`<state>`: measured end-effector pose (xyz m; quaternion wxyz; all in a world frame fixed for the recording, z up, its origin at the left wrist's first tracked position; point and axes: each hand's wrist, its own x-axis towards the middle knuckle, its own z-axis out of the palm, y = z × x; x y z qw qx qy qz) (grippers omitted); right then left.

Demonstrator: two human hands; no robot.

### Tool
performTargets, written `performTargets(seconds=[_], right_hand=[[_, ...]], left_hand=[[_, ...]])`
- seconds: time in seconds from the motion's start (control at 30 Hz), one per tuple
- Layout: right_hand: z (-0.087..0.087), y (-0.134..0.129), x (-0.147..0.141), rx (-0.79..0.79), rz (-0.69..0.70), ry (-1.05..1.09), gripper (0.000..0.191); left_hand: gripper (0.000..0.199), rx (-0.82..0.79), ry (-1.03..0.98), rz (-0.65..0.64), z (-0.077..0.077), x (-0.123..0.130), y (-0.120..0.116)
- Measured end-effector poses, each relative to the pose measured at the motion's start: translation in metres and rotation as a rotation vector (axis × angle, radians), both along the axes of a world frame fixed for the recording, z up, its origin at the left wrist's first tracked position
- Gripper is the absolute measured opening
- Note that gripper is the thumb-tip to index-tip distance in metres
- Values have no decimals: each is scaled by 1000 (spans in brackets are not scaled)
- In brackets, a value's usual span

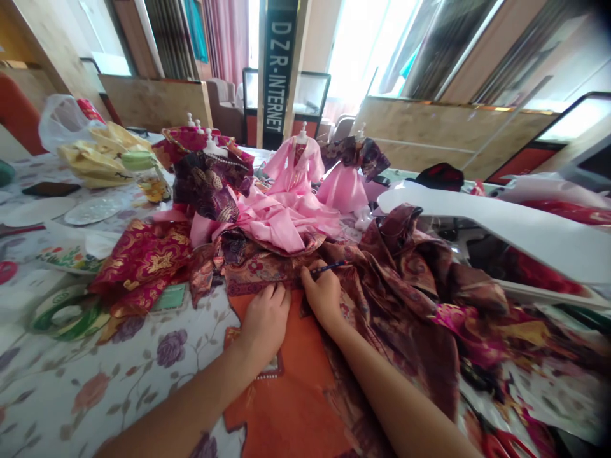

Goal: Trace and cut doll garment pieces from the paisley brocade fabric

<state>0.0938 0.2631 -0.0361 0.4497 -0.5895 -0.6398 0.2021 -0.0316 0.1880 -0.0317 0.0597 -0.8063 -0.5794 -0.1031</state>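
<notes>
An orange garment piece [296,394] with a beaded trim lies over brown patterned fabric [382,305]. My left hand [265,321] presses on its upper edge, fingers bent and close together, tips by the brown cloth. My right hand [324,296] is closed around a dark blue pen [331,266], resting on the brown fabric just right of the left hand. Pink fabric [291,219] is heaped beyond both hands. What lies under the left fingertips is hidden.
Small dress forms in pink dresses [301,168] and dark purple brocade [205,181] stand behind. Left are magenta brocade [147,261], green tape [67,312] and a glass jar [150,178]. Red-handled scissors [506,442] lie front right, below fabric scraps [515,334] and a white-rimmed tray [529,289].
</notes>
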Motion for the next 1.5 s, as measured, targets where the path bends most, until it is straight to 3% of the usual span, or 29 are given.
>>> performTargets(seconds=[0.13,0.47,0.67,1.07,1.2,1.33,1.5], right_hand=[[0,2,3,9,-23,74,24],[4,6,11,-13,-11,260,25],[0,7,12,-11,6,279,25],[-3,7,12,1,44,221,28],[0,2,10,22,131,160,30],[4,-2,9,23,224,69,27],[7,-2,12,-5,118,-20,27]], left_hand=[[25,-1,-16,20,5,1,-2],[24,-23,23,77,16,14,0],[16,12,99,106,13,28,6],[17,97,88,67,-7,26,9],[18,111,84,45,-9,27,9],[34,130,92,29,-9,27,9],[37,126,88,27,-7,26,9]])
